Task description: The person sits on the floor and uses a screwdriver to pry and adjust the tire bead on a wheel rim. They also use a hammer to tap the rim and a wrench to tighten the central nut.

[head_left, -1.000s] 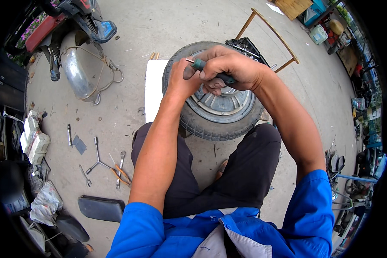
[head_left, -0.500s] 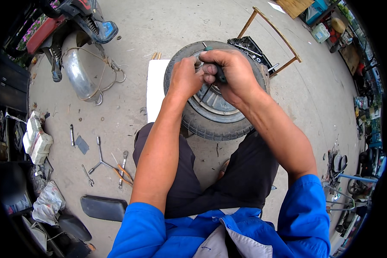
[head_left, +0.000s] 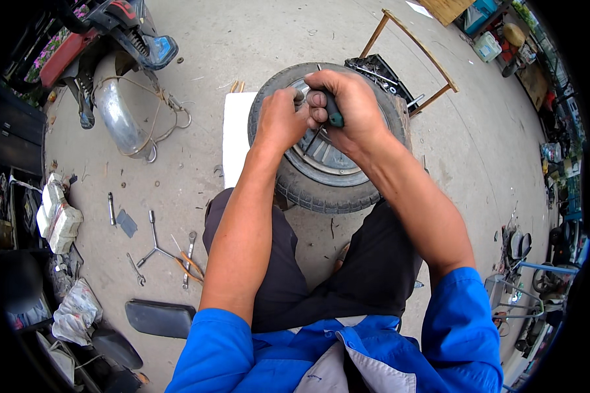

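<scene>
A wheel with a black tyre [head_left: 328, 202] and a grey metal hub [head_left: 334, 161] lies flat in front of my knees. Over the hub, my right hand [head_left: 359, 111] is wrapped round the dark green handle of what looks like a screwdriver [head_left: 335, 118]. A thin shaft end pokes out beyond its thumb. My left hand [head_left: 279, 123] is curled closed beside it, their fingers almost meeting; whatever it grips is hidden. Between the hands and the hub shows a thin dark rod or cable [head_left: 313, 140]. A white board [head_left: 236, 141] sticks out left of the wheel.
A black tool tray [head_left: 373, 65] and a wooden frame [head_left: 419, 49] stand just beyond the wheel. On the floor at left lie a three-armed wrench [head_left: 153, 245], orange-handled pliers [head_left: 189, 263] and a dark pad [head_left: 158, 318]. A scooter front with a silver fender [head_left: 119, 114] is at far left.
My right hand has tilted and shifted slightly left, bringing more of the green handle's end into sight. My left hand has hardly moved.
</scene>
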Demonstrator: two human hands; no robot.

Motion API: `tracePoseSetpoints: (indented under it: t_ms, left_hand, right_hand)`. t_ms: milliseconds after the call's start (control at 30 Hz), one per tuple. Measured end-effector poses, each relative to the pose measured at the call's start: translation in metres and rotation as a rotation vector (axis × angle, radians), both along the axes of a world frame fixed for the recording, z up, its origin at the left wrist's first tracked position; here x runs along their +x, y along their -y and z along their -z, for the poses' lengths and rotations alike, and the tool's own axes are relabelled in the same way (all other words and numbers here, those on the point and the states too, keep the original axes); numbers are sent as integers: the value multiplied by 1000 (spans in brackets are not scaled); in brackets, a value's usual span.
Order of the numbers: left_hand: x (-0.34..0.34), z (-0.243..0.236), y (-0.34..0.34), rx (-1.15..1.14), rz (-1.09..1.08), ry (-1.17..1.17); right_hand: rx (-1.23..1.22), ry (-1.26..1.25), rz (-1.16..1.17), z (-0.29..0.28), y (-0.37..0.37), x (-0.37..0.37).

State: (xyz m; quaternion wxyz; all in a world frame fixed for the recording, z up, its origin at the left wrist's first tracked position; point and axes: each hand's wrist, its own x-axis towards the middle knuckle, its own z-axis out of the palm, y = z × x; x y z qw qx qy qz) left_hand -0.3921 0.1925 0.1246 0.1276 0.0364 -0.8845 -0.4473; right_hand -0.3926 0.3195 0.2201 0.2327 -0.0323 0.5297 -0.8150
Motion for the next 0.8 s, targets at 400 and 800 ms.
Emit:
tracePoseSetpoints:
  t_ms: [400,800]
  left_hand:
    - [8,-23,-4,88,34,129]
    - [4,-10,-7,96,-10,26]
  right_hand:
    - [-38,-78,-47,-8,-9,-1]
    - [-19,-270,-69,-58,-92,-22]
